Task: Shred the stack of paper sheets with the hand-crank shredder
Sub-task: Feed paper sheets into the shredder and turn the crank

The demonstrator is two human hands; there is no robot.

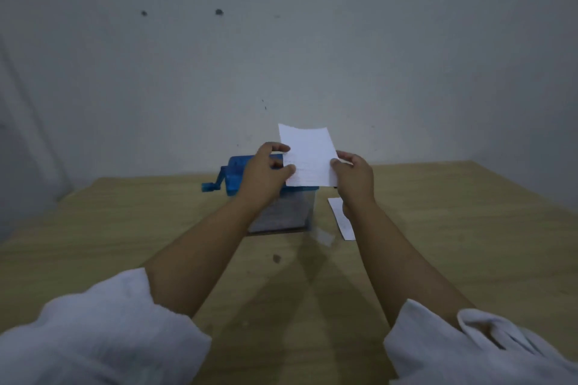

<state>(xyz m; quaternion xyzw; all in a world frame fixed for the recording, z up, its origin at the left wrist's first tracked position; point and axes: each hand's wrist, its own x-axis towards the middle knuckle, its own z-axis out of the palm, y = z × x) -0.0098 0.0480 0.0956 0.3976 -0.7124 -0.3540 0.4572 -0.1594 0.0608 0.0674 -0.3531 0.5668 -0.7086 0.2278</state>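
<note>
1 paper sheet [308, 155]: likely light, floppy | left hand [266, 173] pinches 9 o'clock edge, right hand [355, 178] 3 o'clock edge | above hand-crank shredder [236, 176]

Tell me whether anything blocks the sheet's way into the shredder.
Nothing visible does. The left hand and right hand pinch the sheet upright right above the shredder. Where the sheet enters is hidden behind them.

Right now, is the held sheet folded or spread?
Spread. The sheet shows as one full rectangle, upright, left hand and right hand pinching its side edges; only its top edge curls slightly.
</note>
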